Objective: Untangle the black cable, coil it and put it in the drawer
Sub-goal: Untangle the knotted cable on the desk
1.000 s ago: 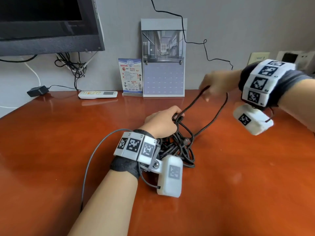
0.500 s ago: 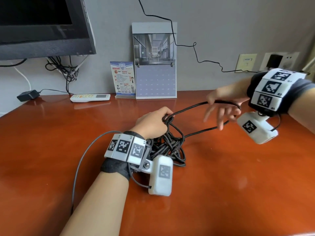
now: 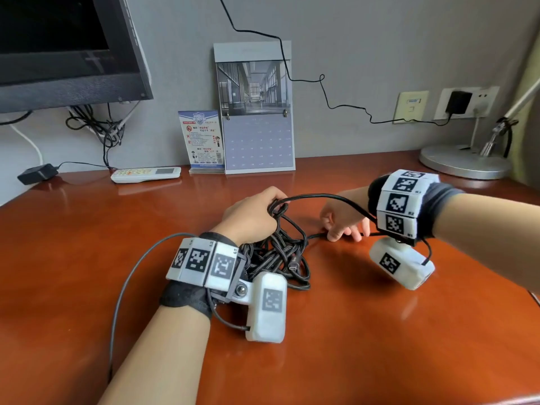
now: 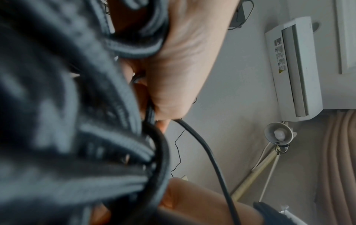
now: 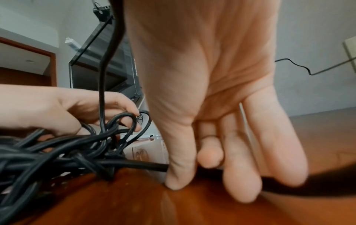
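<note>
A tangled black braided cable [image 3: 277, 255] lies heaped in the middle of the reddish wooden desk [image 3: 350, 331]. My left hand [image 3: 254, 214] grips the top of the heap, fingers curled round several strands [image 4: 152, 115]. One strand arches from that hand over my right wrist. My right hand [image 3: 342, 226] is down at the desk surface just right of the heap. In the right wrist view, thumb [image 5: 179, 170] and fingers pinch a strand of the black cable [image 5: 134, 164] that runs out of the tangle. No drawer is in view.
Along the back wall stand a desk calendar [image 3: 254, 112], a small info card [image 3: 201, 141] and a white remote [image 3: 146, 174]. A monitor [image 3: 64, 48] hangs at the upper left. At the back right sits a lamp base [image 3: 464, 162].
My right hand has come down from a raised position at the right and now pinches a strand on the desk beside the heap. The left hand kept its grip.
</note>
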The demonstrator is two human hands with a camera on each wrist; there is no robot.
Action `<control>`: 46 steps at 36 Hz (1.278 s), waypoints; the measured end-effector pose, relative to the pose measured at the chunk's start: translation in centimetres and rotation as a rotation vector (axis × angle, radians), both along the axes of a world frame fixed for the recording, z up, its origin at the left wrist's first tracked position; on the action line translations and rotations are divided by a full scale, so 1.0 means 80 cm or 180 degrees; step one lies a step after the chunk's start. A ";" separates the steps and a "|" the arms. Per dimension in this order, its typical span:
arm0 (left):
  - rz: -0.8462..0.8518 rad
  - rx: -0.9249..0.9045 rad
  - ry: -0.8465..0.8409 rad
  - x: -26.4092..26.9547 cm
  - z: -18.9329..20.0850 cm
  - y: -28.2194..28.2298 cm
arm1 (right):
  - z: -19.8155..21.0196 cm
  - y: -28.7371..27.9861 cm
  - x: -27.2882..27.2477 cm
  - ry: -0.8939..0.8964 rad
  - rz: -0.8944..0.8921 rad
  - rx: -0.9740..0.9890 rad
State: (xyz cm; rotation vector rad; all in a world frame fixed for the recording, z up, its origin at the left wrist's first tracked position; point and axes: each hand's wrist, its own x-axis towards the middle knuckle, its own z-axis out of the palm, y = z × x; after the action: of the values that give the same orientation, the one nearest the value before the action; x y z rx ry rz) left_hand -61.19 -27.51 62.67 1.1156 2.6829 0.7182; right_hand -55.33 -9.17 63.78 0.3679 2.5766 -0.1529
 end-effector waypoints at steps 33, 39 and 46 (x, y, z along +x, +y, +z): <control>-0.0255 0.0269 -0.0053 0.003 0.004 -0.005 | -0.006 -0.021 -0.021 0.1056 0.0987 0.0118; -0.0455 0.0128 -0.0294 0.010 0.002 -0.003 | 0.023 0.019 -0.016 0.1501 0.0311 0.1264; 0.0048 0.0159 -0.0064 0.005 -0.004 0.002 | 0.039 0.064 0.004 0.1763 -0.0956 0.0698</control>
State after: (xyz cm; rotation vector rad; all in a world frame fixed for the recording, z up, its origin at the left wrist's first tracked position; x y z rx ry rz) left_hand -60.78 -27.36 62.33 1.0949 2.6734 0.7986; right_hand -55.04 -4.02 66.87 0.9053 3.0753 -0.0858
